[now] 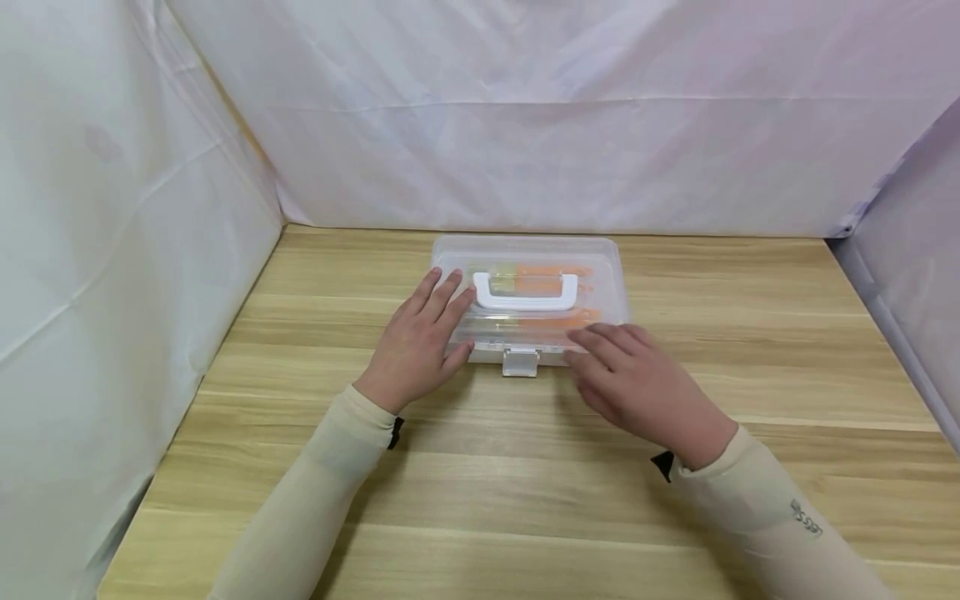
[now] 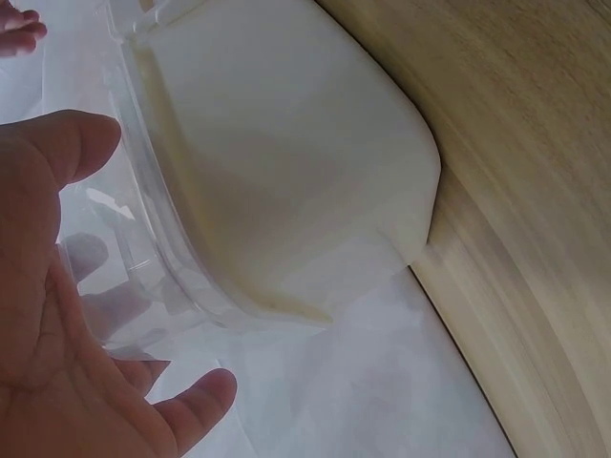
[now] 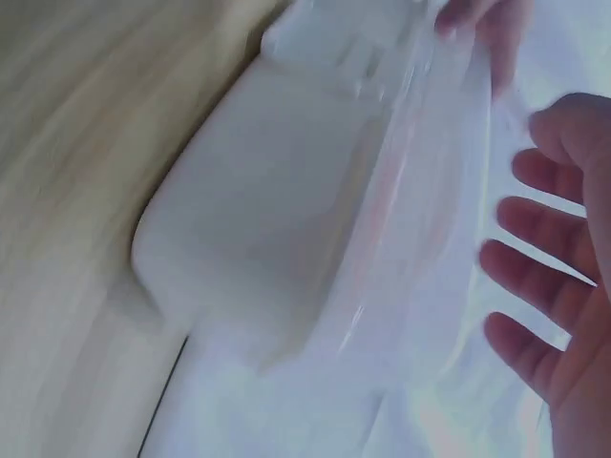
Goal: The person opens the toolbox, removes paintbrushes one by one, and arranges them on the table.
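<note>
A clear-lidded plastic storage box (image 1: 551, 250) with a white base (image 2: 296, 134) sits on the table. Its white carry handle (image 1: 527, 305) lies flat on the lid, and a clear latch (image 1: 521, 362) at the front hangs down. Orange and yellow-green items show blurred through the lid; their kind cannot be made out. My left hand (image 1: 416, 342) rests with spread, fairly straight fingers on the lid's left side. Near the front right corner hovers my right hand (image 1: 637, 387), fingers loosely extended; in the right wrist view its fingertips (image 3: 511, 258) stand apart from the box.
The wood-grain table (image 1: 480, 508) extends around the box on every side. White cloth (image 1: 525, 158) hangs behind it, with more white cloth (image 1: 97, 208) along the left and a pale panel (image 1: 918, 250) at the right. The box stands close to the table's back edge.
</note>
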Available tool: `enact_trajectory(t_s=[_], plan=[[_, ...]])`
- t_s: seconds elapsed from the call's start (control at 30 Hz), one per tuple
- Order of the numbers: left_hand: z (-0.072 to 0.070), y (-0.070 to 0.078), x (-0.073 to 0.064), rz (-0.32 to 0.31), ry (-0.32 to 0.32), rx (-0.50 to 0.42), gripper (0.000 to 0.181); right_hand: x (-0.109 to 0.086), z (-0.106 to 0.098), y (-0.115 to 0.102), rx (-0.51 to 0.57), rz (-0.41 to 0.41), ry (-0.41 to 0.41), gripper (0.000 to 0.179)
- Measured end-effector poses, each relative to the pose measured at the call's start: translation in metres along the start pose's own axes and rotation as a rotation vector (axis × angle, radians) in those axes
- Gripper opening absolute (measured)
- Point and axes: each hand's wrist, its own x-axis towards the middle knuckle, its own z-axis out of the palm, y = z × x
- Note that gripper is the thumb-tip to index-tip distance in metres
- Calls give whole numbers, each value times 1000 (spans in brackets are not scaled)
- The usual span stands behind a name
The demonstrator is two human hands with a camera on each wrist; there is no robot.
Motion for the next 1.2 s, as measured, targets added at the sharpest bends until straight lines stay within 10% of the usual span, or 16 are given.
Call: enact_trajectory(t_s=[0.3,1.2], plan=[[-1,1,0,-7,-16,-4,65,-9,3,23,-35,178,162,47],[3,0,0,0,-12,-4,66,-14,27,39,4,282,93,58]])
